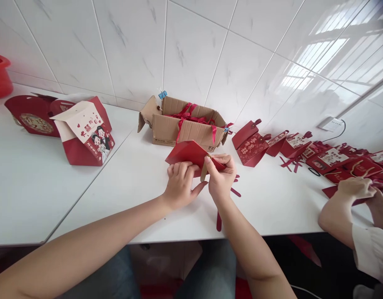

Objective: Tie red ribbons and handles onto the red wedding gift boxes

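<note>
Leaning over the white table [116,195], the person works a folded red card [187,153] just in front of the cardboard box [179,131] of red ribbons [188,113]. The left hand [179,185] curls its fingers over the card's near edge and clamps it. The right hand [222,177] pinches the card's pale flap between thumb and forefinger. To my eye 2 things matter: the left hand should hold the body flat and steady, and the right should draw the flap squarely along its fold, without tearing. Loose ribbon strips [219,220] lie near the right wrist, and a co-worker's hands [356,189] work well apart.
</note>
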